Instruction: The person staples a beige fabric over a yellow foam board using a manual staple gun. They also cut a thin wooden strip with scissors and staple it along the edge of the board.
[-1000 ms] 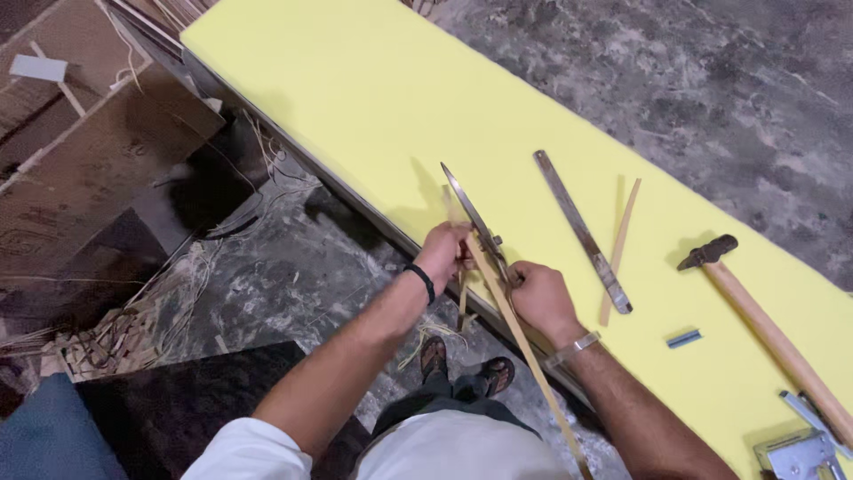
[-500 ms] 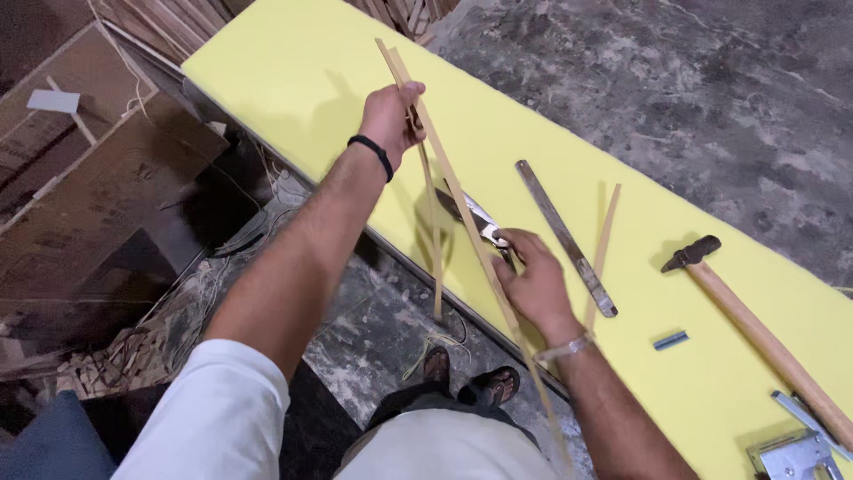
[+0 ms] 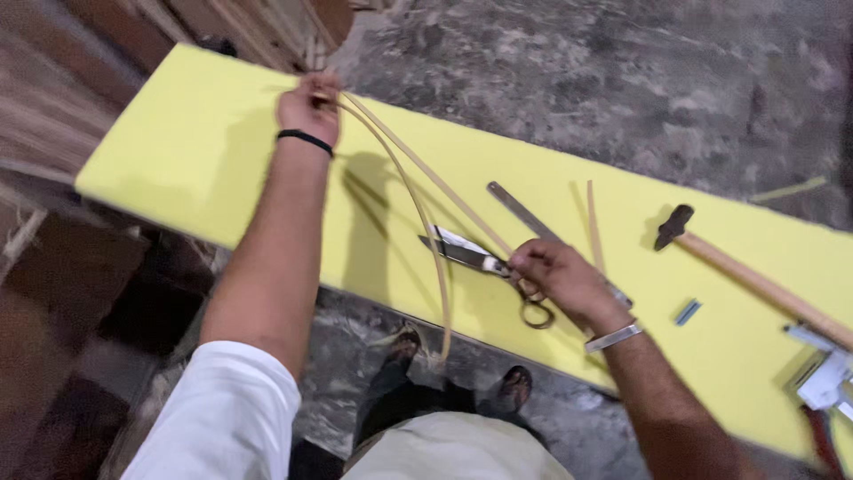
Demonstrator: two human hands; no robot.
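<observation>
My left hand (image 3: 308,107) is stretched far out over the yellow board (image 3: 204,160), gripping the far end of thin pale cane strips (image 3: 418,200). One strip runs taut back to my right hand (image 3: 555,276); another curves down and hangs past the board's near edge. My right hand pinches the strip's near end, resting beside the handles of the metal scissors (image 3: 484,262), which lie on the board with blades pointing left. I wear a black band on the left wrist and a metal bracelet on the right.
A flat metal ruler (image 3: 524,213) and a loose cane sliver (image 3: 593,227) lie behind the scissors. A wooden-handled hammer (image 3: 746,271) and a small blue piece (image 3: 686,312) sit to the right, with a metal tool (image 3: 822,369) at the edge. My sandalled feet (image 3: 453,369) stand below; wood is stacked at left.
My left hand has drawn the cane strips farther left and away along the board, pulling them out long. My right hand has stayed by the scissors, holding the near end.
</observation>
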